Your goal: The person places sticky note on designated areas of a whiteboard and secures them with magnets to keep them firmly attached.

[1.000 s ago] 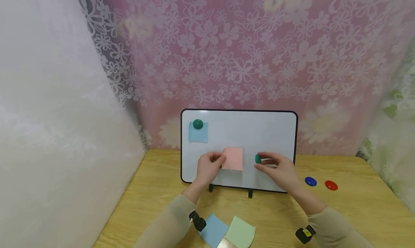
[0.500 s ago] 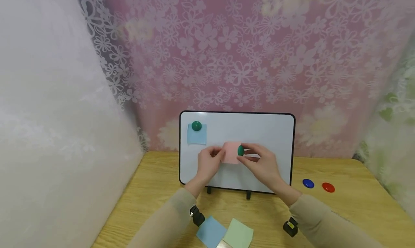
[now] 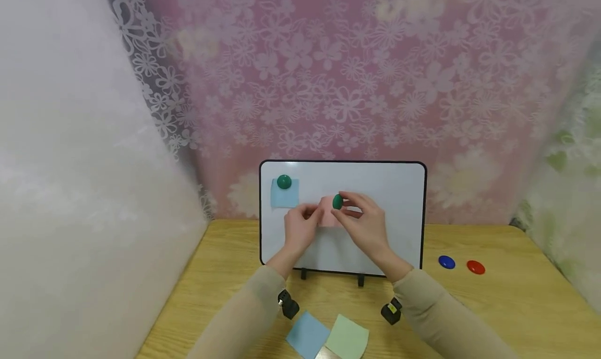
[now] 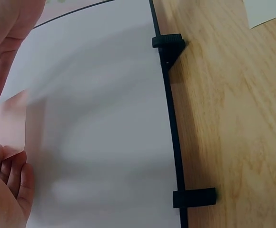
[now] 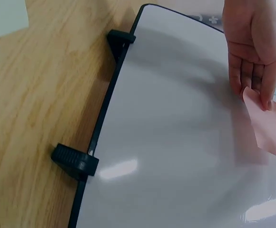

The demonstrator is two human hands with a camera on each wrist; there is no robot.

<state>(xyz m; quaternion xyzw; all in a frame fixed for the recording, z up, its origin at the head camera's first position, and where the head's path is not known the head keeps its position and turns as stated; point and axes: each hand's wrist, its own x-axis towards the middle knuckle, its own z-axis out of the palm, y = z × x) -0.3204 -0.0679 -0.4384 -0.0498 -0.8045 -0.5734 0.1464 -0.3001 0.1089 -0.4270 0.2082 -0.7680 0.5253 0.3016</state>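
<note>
My left hand [image 3: 300,227] pinches the left edge of a pink sticky note [image 3: 328,216] in front of a small whiteboard [image 3: 399,202]. In the right wrist view the note [image 5: 267,124] casts a shadow on the board, its lower edge standing off the surface. Between the thumb and fingers of my right hand [image 3: 365,224] is a round green magnet [image 3: 337,201], which overlaps the note's upper right part in the head view. At the board's upper left, a blue sticky note [image 3: 284,197] hangs under another green magnet [image 3: 284,181].
On the wooden table [image 3: 225,301], a blue note [image 3: 308,334] and a pale green note [image 3: 347,336] lie in front of the board. A blue magnet [image 3: 446,262] and a red magnet [image 3: 476,267] lie to its right. Black feet [image 3: 360,280] support the board.
My right hand has brought the green magnet leftward and up, from beside the pink note to over it. My left hand has raised the note a little on the board.
</note>
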